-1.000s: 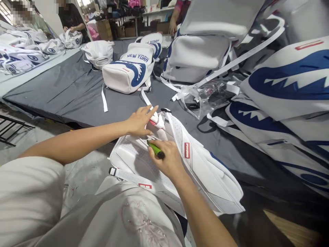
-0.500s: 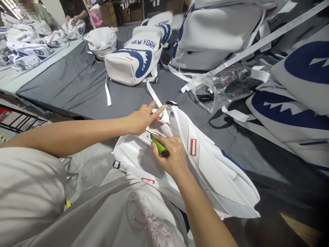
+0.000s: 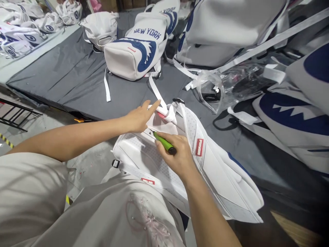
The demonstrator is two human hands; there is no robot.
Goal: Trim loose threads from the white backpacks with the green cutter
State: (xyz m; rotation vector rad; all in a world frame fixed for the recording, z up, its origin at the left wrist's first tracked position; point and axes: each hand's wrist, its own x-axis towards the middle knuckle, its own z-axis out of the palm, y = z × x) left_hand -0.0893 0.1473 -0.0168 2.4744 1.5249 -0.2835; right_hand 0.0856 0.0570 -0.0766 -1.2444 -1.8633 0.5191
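A white backpack [image 3: 164, 166] with perforated straps leans against the table's near edge, its back panel turned toward me. My left hand [image 3: 138, 117] rests on its top edge beside the carry loop [image 3: 168, 113], with the visible fingers stretched out and apart. In my right hand [image 3: 178, 152] is a green pen-like tool [image 3: 164, 142] with a black end. Its tip points at the top seam of the backpack, close below my left hand; whether it touches cannot be made out. Red labels [image 3: 199, 147] mark the straps.
Finished-looking white backpacks with blue print [image 3: 136, 48] stand on the dark-covered table [image 3: 69, 68]. A clear plastic bag [image 3: 213, 89] and loose white straps lie right of centre. More white backpacks [image 3: 295, 113] are stacked at right. A black metal rack [image 3: 19, 115] is on the floor at left.
The view has tilted down, so the table and the backpacks on it sit higher in the picture. Both hands and the green tool stay at the same top seam, with only slight shifts.
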